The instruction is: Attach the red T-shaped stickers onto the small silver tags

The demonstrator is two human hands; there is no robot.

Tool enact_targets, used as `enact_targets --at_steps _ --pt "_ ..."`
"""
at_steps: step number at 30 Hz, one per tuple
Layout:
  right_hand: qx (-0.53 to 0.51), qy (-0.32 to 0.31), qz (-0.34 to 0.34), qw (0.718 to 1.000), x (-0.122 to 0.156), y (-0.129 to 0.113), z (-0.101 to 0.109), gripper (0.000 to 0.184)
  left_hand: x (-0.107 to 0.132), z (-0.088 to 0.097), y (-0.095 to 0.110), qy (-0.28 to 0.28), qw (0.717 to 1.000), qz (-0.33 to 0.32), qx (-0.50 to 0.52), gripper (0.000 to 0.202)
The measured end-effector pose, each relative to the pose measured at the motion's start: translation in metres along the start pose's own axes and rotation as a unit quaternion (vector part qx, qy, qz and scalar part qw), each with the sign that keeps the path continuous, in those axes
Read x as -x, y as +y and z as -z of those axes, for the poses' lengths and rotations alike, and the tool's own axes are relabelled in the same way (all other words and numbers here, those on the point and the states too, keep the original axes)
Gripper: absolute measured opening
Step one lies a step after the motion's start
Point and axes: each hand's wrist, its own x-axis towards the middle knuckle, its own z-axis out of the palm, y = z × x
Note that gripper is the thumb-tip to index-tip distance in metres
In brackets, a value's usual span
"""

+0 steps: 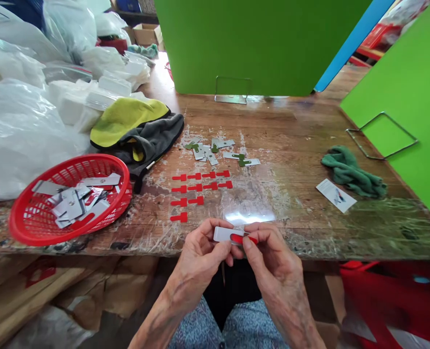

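Observation:
At the table's front edge my left hand (209, 249) pinches a small white rectangular piece (222, 234) by its left end. My right hand (269, 249) grips a red tab (238, 238) that lies against the white piece's right end; fingers partly hide where the two meet. Beyond my hands, red T-shaped tabs (179, 217) lie in short rows on the table. Behind those rows is a loose group of white pieces with dark green tabs (200, 151).
A red plastic basket (69, 232) of white and red pieces stands at left. A yellow-grey cloth (135, 126), clear plastic bags (22, 126), a printed card (335, 195) and a green cloth (353, 172) lie around. Green panels (244, 48) with wire stands rise behind and at right.

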Motion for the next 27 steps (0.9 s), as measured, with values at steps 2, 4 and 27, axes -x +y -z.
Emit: enact_targets --at_steps 2,4,27 --pt "0.002 0.001 0.001 1.0 0.001 0.001 -0.001 0.012 0.001 -0.001 0.001 0.002 1.0 0.0 0.01 0.017" --pt "0.007 0.004 0.007 1.0 0.001 0.003 -0.002 0.011 0.001 -0.002 0.003 0.008 1.0 0.011 0.012 0.016" --pt "0.01 -0.011 0.02 1.0 0.0 0.002 -0.006 0.013 0.004 -0.004 0.009 0.025 0.999 0.033 0.005 0.019"
